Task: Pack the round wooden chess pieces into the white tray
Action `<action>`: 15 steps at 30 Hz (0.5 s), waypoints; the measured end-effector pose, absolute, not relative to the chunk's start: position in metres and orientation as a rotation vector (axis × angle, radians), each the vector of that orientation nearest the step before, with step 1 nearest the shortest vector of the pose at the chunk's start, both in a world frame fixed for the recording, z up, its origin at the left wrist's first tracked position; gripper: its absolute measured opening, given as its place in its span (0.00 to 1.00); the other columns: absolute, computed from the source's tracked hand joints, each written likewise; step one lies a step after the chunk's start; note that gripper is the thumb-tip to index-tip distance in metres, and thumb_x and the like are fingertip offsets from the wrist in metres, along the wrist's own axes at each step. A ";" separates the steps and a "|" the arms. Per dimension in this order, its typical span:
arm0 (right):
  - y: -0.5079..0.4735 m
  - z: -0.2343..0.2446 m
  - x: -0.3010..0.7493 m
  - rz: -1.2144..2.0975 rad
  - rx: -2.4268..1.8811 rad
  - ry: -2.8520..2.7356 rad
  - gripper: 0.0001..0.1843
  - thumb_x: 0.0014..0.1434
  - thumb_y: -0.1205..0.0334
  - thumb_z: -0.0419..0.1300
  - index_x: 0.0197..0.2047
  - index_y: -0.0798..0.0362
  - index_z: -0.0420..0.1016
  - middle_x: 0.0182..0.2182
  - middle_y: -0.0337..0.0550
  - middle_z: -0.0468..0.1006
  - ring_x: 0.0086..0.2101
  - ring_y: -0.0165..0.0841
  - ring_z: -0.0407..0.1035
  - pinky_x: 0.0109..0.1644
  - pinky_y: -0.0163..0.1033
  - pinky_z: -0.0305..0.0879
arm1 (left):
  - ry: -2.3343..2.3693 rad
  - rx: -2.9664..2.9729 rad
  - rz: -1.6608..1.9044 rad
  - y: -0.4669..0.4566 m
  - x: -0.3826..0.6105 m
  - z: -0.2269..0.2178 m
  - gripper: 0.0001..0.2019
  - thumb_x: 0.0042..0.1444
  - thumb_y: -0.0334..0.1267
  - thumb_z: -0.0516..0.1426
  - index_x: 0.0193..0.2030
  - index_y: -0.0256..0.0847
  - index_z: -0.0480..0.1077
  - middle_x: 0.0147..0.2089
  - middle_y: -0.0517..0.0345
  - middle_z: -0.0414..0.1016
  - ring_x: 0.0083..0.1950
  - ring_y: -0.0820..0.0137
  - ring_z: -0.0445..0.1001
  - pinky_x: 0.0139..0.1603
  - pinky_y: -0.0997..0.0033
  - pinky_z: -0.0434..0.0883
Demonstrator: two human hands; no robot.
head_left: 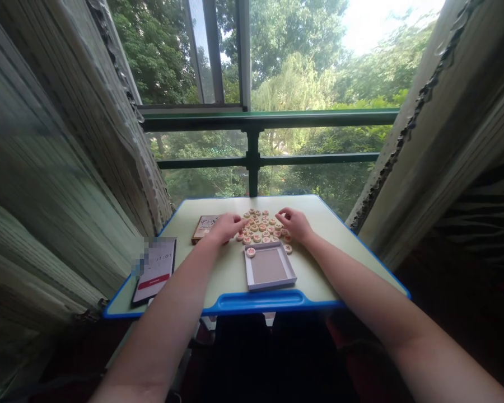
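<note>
Round wooden Chinese chess pieces [262, 228] with red and dark characters lie in a loose group on the table. At the group's left edge is my left hand [227, 227], its fingers partly bent and apart beside the nearest pieces. My right hand [294, 224] hovers over the right edge, fingers loosely curved, with no piece visible in it. In front of the group sits an open shallow box tray [273, 284], and a single red-marked piece [250, 252] rests in its far left corner. Behind my left wrist, a printed box lid [201, 228] is partly covered.
The pale table [319, 280] has a blue rim and a blue pen groove [260, 300] at its front edge. A tablet or phone [155, 271] with a lit screen lies at the left. Curtains [403, 184] hang on both sides, and a green railing [319, 118] stands behind.
</note>
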State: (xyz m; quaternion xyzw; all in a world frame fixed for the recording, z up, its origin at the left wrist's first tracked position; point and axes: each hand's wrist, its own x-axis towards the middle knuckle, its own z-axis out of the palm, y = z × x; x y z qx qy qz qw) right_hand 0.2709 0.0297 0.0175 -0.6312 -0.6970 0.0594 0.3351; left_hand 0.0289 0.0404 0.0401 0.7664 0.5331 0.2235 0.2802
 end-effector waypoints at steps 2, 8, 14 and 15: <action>0.035 0.019 0.270 0.180 -1.658 -1.835 0.17 0.59 0.55 0.52 0.43 0.55 0.76 0.28 0.42 0.77 0.28 0.30 0.67 0.33 0.33 0.59 | 1.472 2.243 0.848 0.041 0.036 0.033 0.17 0.54 0.49 0.52 0.28 0.37 0.73 0.27 0.54 0.76 0.27 0.71 0.69 0.27 0.72 0.61; 0.060 0.025 0.263 0.202 -1.715 -1.965 0.12 0.57 0.60 0.55 0.39 0.53 0.78 0.34 0.42 0.78 0.33 0.30 0.69 0.36 0.32 0.61 | 1.488 2.371 1.245 0.050 0.043 0.014 0.10 0.54 0.37 0.51 0.31 0.38 0.73 0.31 0.54 0.76 0.30 0.69 0.71 0.34 0.70 0.67; 0.089 0.030 0.257 0.148 -1.759 -2.063 0.17 0.60 0.64 0.50 0.47 0.51 0.76 0.49 0.46 0.72 0.43 0.32 0.67 0.47 0.33 0.60 | 1.375 2.358 1.483 0.051 0.042 0.011 0.11 0.53 0.32 0.51 0.40 0.35 0.71 0.40 0.49 0.76 0.39 0.65 0.74 0.41 0.65 0.72; 0.094 0.029 0.256 0.147 -1.769 -2.087 0.18 0.60 0.66 0.49 0.47 0.50 0.76 0.50 0.46 0.71 0.45 0.33 0.66 0.49 0.34 0.59 | 1.358 2.374 1.504 0.051 0.042 0.011 0.10 0.54 0.32 0.51 0.41 0.36 0.71 0.40 0.49 0.76 0.40 0.65 0.74 0.42 0.65 0.72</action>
